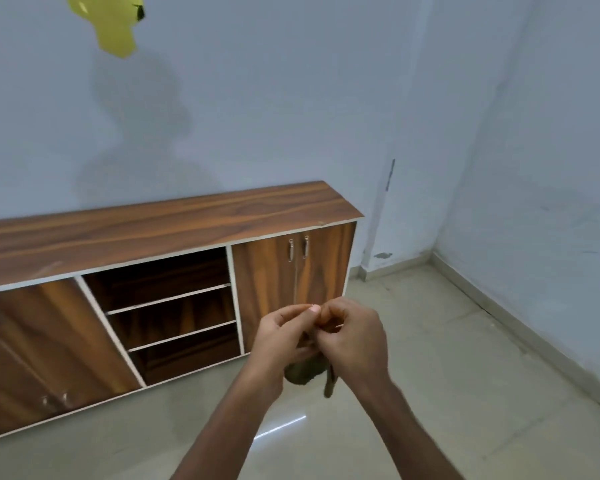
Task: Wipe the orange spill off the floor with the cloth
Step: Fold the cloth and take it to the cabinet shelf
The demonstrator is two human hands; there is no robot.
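Left hand (284, 336): raised in front of the body, fingers curled and pinched on the top of the cloth (307, 370).
Right hand (352, 336): touching the left, fingers closed on the same bunched edge.
Cloth: dark olive, hung below both hands above the floor (465, 375) — a narrow strip dangled at its right side.
Orange spill: none was visible on the beige tiles in view.
Cabinet (153, 265): low, wood-grain, against the wall (291, 98) behind the hands — open shelves in the middle, closed doors at either side.
Yellow object (113, 22): on the wall, upper left.
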